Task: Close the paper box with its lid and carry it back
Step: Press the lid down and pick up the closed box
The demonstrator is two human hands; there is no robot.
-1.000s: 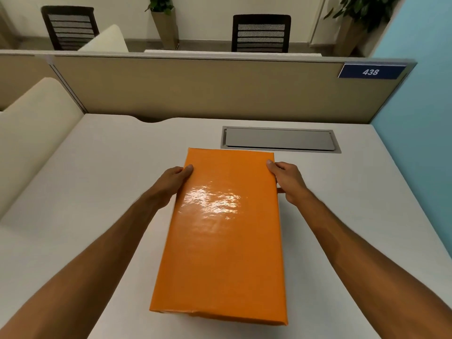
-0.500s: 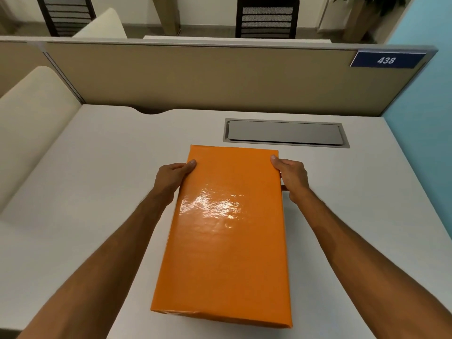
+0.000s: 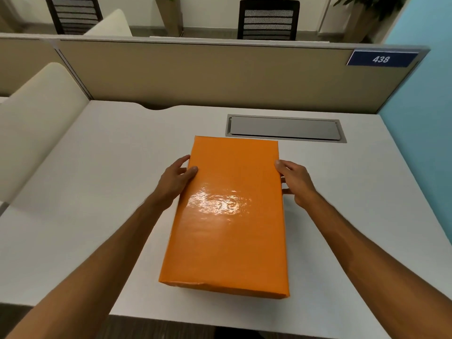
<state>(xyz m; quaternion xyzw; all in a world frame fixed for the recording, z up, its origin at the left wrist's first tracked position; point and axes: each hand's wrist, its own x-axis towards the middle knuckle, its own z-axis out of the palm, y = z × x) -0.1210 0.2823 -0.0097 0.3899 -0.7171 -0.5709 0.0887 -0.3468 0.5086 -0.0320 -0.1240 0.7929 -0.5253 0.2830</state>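
— Where do we stand with the paper box (image 3: 227, 216)?

— Lid on, we judge; it lies lengthwise mid-surface (image 3: 97, 182), just short of the cable hatch (image 3: 285, 128). Our left hand (image 3: 175, 178) and right hand (image 3: 294, 179) clasp its far sides, thumbs on top.

— Next?

— Lift evenly with both hands, keeping it level, and carry it back.

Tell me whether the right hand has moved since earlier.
Yes: the right hand slid back along the orange box, toward the person, away from the desk's cable hatch.
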